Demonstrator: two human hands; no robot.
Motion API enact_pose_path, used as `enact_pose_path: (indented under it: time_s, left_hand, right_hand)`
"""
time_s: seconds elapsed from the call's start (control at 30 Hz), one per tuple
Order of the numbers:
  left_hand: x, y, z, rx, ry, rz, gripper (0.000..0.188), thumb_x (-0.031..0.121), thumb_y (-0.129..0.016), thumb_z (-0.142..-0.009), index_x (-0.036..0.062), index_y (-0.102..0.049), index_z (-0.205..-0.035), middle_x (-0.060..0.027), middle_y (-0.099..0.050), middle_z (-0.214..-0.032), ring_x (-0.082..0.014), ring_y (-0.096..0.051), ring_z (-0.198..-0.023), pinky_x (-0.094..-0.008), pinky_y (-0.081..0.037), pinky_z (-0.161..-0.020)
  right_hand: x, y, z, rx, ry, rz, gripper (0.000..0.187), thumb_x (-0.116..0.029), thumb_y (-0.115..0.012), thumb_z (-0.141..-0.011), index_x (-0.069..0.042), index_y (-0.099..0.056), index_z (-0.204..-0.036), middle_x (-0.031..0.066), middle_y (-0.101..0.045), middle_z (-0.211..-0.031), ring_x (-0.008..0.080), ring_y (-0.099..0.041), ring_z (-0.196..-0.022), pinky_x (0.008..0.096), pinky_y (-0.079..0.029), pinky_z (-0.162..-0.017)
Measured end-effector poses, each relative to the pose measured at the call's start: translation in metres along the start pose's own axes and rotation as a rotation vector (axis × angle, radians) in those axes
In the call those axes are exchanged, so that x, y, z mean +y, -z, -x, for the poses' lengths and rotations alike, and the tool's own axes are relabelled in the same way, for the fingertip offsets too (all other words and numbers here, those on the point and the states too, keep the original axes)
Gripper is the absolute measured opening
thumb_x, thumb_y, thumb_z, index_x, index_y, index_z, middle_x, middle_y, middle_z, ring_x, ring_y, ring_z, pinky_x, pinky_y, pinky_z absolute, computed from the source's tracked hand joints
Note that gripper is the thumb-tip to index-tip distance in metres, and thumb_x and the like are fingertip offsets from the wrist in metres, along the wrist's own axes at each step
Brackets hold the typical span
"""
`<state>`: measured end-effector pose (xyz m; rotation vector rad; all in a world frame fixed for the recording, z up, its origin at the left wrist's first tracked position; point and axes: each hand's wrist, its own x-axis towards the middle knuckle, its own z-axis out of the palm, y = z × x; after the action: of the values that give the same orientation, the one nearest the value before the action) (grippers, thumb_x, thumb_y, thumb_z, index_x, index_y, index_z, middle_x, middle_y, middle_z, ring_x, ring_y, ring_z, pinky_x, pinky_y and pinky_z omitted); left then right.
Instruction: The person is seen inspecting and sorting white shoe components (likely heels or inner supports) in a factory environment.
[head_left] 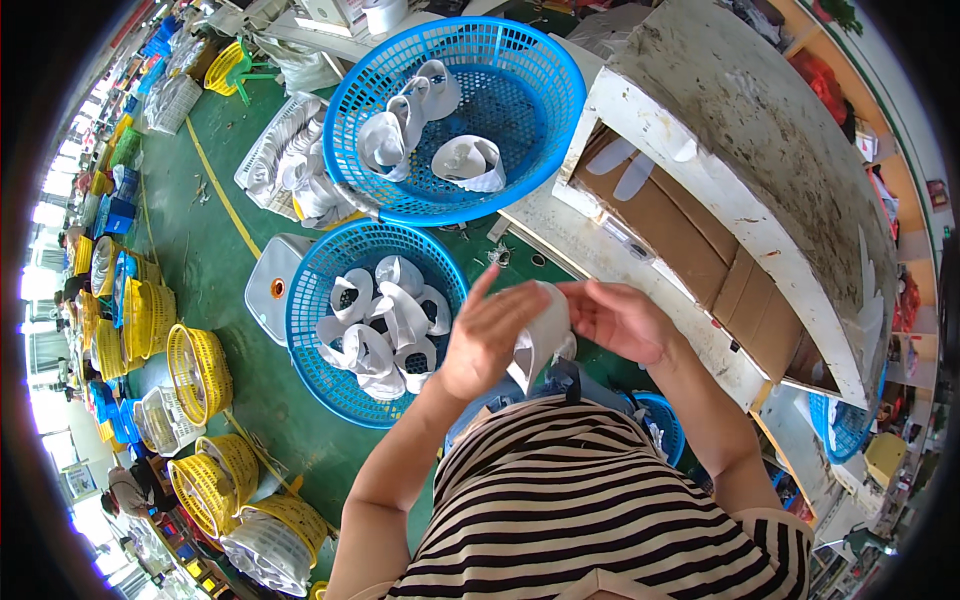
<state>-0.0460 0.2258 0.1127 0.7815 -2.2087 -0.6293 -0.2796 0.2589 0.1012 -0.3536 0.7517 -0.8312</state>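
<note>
A white shoe upper (543, 338), curved and hollow, is between my two hands in front of my waist. My left hand (490, 335) presses its left side, with the fingers laid over the top edge and one finger lifted. On the other side my right hand (628, 322) curls its fingers and thumb at the upper's right edge. My palms hide part of the piece. Several similar white uppers (372, 352) lie heaped in the blue round basket (300, 375) to the left of my hands.
Ahead, a larger blue basket (560, 105) holds a few more uppers (470, 163). A worn white bench (735, 160) with cardboard (690, 235) inside stands to the right. A white stool (272, 285) touches the near basket. Yellow baskets (200, 375) line the green floor at left.
</note>
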Motion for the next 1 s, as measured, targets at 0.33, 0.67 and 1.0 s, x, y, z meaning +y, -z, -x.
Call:
enact_pose_path:
  time_s: [0.33, 0.67, 1.0]
  left_hand:
    - [-0.008, -0.036, 0.009, 0.308, 0.766, 0.166, 0.02, 0.011, -0.057, -0.088, 0.0003, -0.066, -0.103, -0.0207, -0.067, -0.084, -0.0324, -0.067, -0.073, -0.0358, -0.05, -0.064]
    - [0.006, -0.066, 0.022, 0.287, 1.154, 1.284, 0.035, 0.027, -0.053, -0.097, -0.0055, -0.065, -0.099, -0.0047, -0.067, -0.088, -0.0088, -0.059, -0.074, -0.0255, -0.047, -0.073]
    - [0.07, 0.011, 0.014, 0.008, 1.118, 1.827, 0.036, 0.03, -0.053, -0.096, -0.0038, -0.063, -0.104, -0.0116, -0.067, -0.102, -0.0191, -0.063, -0.097, -0.0323, -0.047, -0.089]
  right_hand:
    - [0.066, -0.047, 0.015, 0.671, 0.816, 1.143, 0.013, -0.008, -0.055, -0.093, 0.001, -0.059, -0.102, 0.0128, -0.06, -0.09, 0.0253, -0.061, -0.078, 0.0314, -0.048, -0.067]
    - [0.032, -0.021, 0.001, 0.786, 0.794, 1.203, 0.019, -0.019, -0.054, -0.096, -0.002, -0.058, -0.091, 0.0116, -0.057, -0.063, 0.0225, -0.055, -0.052, 0.0316, -0.043, -0.051]
    - [0.009, 0.026, 0.022, 0.507, 0.398, 0.672, 0.027, -0.027, -0.056, -0.095, -0.003, -0.06, -0.084, -0.005, -0.053, -0.068, 0.0027, -0.044, -0.063, 0.02, -0.037, -0.056]
